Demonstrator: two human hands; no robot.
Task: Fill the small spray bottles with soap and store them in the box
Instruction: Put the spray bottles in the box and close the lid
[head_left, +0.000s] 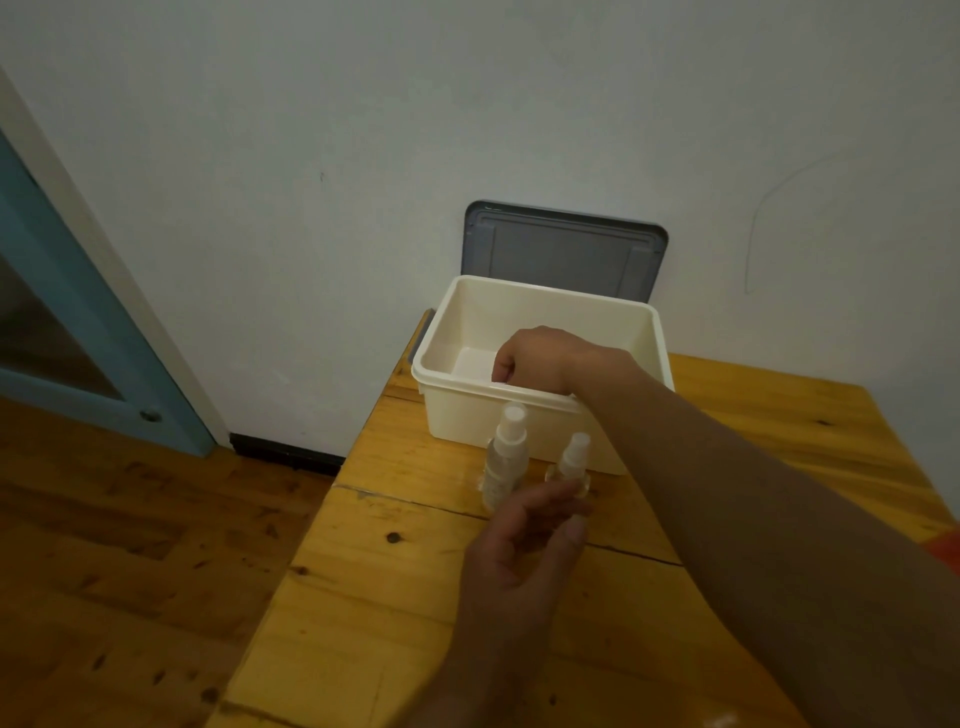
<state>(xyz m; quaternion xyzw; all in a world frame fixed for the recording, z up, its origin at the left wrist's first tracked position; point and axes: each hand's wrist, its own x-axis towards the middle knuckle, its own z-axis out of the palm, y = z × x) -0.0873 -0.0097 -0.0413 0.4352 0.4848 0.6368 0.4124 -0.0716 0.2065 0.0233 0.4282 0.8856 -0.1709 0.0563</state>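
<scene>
Over the near rim of the cream box (457, 415) I am reaching my right grip (530, 361), knuckles up and fingers curling down inside. Whether they are pinching anything I cannot tell, since the back of the hand is hiding them. My left grip (524, 540) is hovering at 6 o'clock of the box, fingers spread and loose, holding nothing. Its tips are lying just in front of the shorter spray bottle (575, 454).

The taller spray bottle (506, 452) is standing upright just beside that one, at its 9 o'clock. Both are standing on the bench (395, 597), close against the box's near wall and outside it; how full they are is too dim to tell. The grey lid (563, 254) is leaning on the wall at the box's 12 o'clock.

I am judging the risk to lie in my crossing arms. My right forearm is passing right above the shorter bottle's cap, and pulling back low could clip it. The bottles look narrow and light, so one knock could be toppling both. The bench edge is running near at 9 o'clock, with the floor (130, 545) below. A loose cap would be leaking soap.
</scene>
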